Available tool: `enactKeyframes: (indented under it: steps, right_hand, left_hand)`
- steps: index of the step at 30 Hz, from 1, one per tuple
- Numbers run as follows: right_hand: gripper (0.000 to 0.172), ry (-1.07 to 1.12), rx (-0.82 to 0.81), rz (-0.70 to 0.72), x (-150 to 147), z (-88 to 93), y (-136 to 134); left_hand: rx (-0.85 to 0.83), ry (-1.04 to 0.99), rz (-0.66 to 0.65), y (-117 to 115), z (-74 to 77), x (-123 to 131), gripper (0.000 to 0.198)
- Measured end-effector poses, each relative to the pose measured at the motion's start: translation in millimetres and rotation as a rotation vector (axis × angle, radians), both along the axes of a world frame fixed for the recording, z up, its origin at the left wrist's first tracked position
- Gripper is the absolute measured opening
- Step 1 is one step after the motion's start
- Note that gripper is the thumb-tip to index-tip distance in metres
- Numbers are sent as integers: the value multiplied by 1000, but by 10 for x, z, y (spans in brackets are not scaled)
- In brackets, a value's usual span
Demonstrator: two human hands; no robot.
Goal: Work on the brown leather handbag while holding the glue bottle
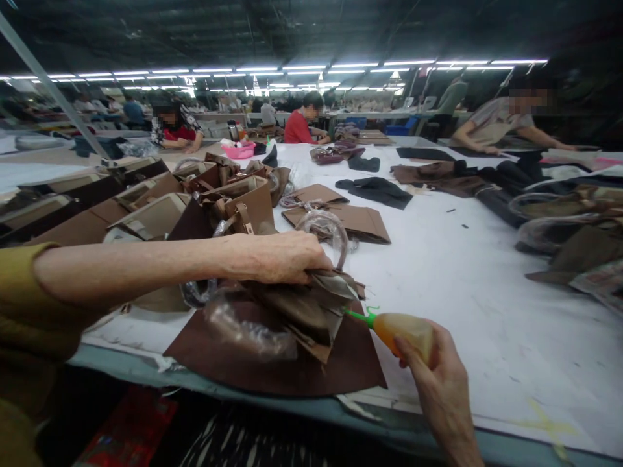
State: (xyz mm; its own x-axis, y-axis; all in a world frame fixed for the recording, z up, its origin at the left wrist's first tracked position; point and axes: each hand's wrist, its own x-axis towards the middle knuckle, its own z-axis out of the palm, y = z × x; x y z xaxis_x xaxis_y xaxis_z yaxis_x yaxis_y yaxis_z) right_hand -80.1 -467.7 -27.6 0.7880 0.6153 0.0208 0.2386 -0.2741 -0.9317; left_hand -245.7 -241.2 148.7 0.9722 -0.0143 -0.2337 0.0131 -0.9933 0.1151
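My left hand (296,256) is closed on the upper edge of a brown handbag lining (296,305), whose layers hang down in front of it. My right hand (440,376) grips a squeeze bottle (403,331) of amber liquid, tilted so that its green nozzle points left. The nozzle tip meets or nearly meets the lining's open edge; I cannot tell which. Beneath lies a dark brown bag panel (233,370) on the white table. A plastic-wrapped bag handle (341,237) arches just behind my left hand, and another wrapped handle (243,327) rests on the panel.
Several brown handbags (141,207) stand in rows at the left. Flat brown bag pieces (355,220) and black pieces (374,190) lie farther back. More bag parts (574,227) are piled at the right. A pink basket (238,150) and co-workers are across the table.
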Motion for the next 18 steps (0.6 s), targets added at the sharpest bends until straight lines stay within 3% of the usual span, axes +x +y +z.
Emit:
enactKeyframes:
  steps: [9,18]
  right_hand:
    - [53,71,-14,13,-41,42,-88]
    - [55,143,-57,57,-94,17,-213]
  left_hand:
    - [137,-22,-7,-187,-114,-206,10]
    - [75,-138,38,-177,-234,-358,18]
